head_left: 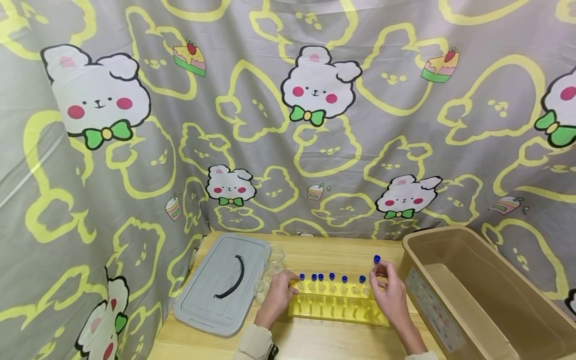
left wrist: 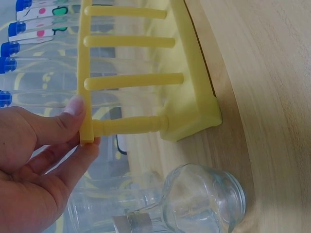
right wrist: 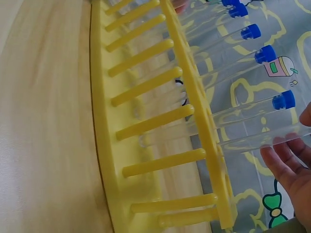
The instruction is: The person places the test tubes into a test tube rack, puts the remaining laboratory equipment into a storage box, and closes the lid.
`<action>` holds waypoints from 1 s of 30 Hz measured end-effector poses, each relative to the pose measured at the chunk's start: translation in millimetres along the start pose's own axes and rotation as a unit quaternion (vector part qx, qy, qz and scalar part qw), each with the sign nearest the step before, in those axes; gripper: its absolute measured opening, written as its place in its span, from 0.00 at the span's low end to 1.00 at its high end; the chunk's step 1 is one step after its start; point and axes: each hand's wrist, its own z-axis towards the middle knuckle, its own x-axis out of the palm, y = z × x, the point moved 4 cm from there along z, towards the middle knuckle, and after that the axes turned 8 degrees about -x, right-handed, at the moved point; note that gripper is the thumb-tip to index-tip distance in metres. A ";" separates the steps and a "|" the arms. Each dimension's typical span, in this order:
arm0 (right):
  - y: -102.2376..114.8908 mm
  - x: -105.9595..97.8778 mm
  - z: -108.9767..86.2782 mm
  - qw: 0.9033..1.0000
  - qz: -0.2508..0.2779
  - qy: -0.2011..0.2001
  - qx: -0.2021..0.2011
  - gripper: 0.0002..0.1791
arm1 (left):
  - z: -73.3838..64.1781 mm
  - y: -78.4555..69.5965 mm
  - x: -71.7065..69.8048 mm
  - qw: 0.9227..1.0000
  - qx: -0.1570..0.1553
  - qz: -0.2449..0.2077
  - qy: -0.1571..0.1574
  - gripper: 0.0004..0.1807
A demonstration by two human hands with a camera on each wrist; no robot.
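A yellow test tube rack stands upright on the wooden table, with several clear test tubes with blue caps in its upper holes. At the rack's left end, my left hand grips the top plate, thumb on one face and fingers on the other, as the left wrist view shows. At the opposite end, my right hand pinches a clear test tube; its blue cap shows above the fingers in the head view. That tube's lower part reaches to the rack's top plate in the right wrist view.
Clear glass vessels stand left of the rack, one a rounded glass flask close by its end. Farther left lies a grey lid with a black handle. A large brown bin stands at the right. Patterned cloth hangs behind.
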 end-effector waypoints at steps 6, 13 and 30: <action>-3.1 1.4 -5.8 1.000 0.000 -0.004 -0.004 0.14 | -0.6 -0.5 0.0 1.000 -0.001 -0.003 0.000 0.14; -5.5 2.0 -11.1 1.000 0.017 -0.001 0.001 0.16 | 1.2 1.1 1.2 1.000 -0.003 0.003 0.000 0.14; -10.7 8.6 -24.8 0.999 0.008 0.014 0.051 0.14 | -1.2 -1.5 -1.2 1.000 0.021 0.002 -0.011 0.15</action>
